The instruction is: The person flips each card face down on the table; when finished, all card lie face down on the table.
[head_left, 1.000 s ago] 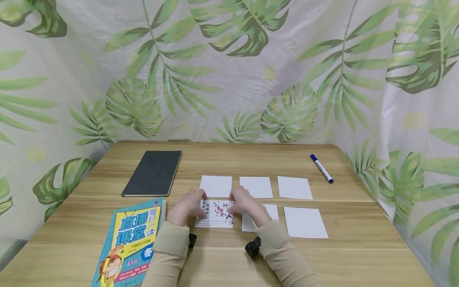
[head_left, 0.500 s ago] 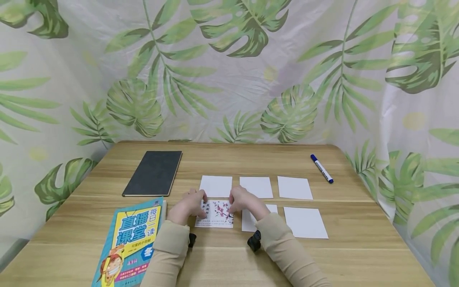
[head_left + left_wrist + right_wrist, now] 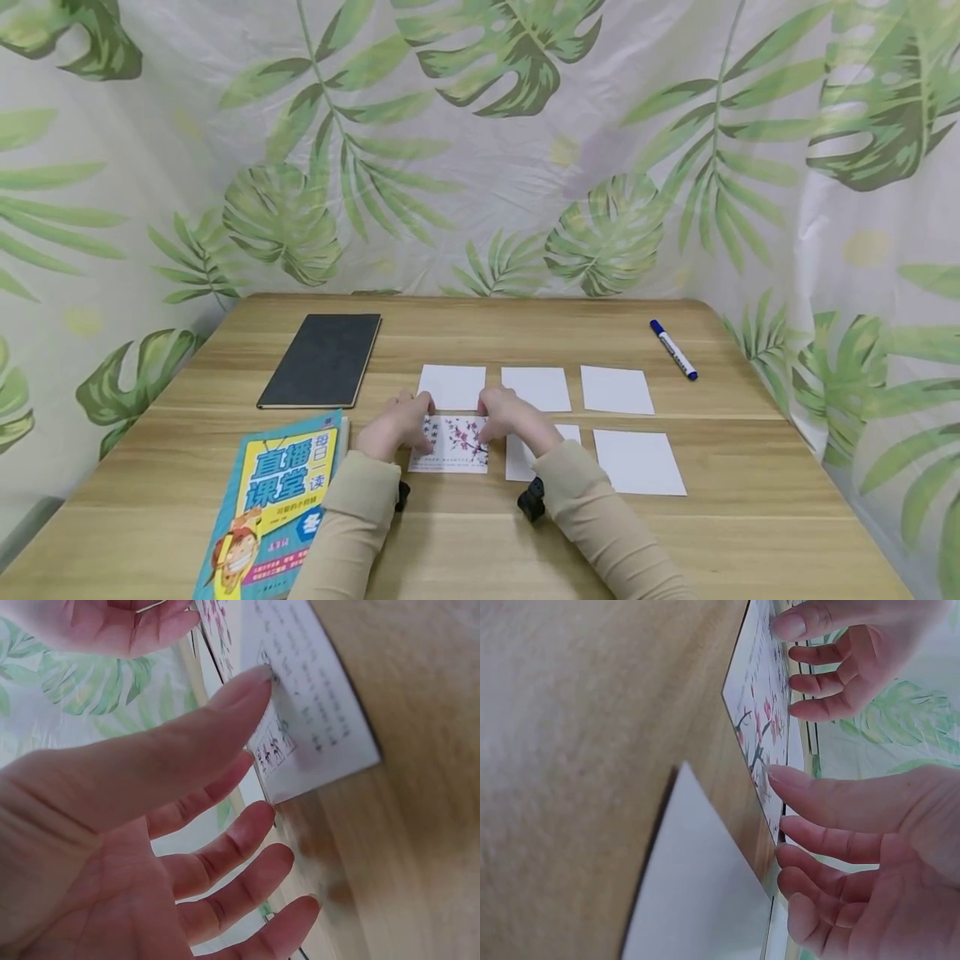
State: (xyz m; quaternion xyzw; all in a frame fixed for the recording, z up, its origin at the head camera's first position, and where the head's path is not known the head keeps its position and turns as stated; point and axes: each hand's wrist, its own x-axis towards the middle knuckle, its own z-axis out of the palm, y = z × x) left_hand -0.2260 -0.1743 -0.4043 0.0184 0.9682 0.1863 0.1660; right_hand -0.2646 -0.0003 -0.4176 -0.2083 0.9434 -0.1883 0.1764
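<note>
A card printed with dark Chinese characters and a pink blossom branch [image 3: 453, 462] lies flat on the table in the front row of cards. My left hand [image 3: 397, 425] is at its left side, thumb resting on the printed face and index fingertip by the far corner; the other fingers are loosely spread over the wood. At the opposite side is my right hand [image 3: 516, 419], thumb on the blossoms and index tip near the far right corner. A blank white card [image 3: 705, 892] lies beside it, partly hidden under my right wrist in the head view.
More blank white cards [image 3: 639, 463] lie in two rows. To the left are a black notebook [image 3: 322, 362] and a blue-and-yellow children's book [image 3: 273, 508]. A blue-capped marker [image 3: 673, 350] lies at the far right of the wooden table [image 3: 750, 542]. A leaf-patterned curtain [image 3: 487, 167] hangs behind.
Both hands stay at the printed card with almost no movement. My right wrist has shifted very slightly right; the card keeps its place.
</note>
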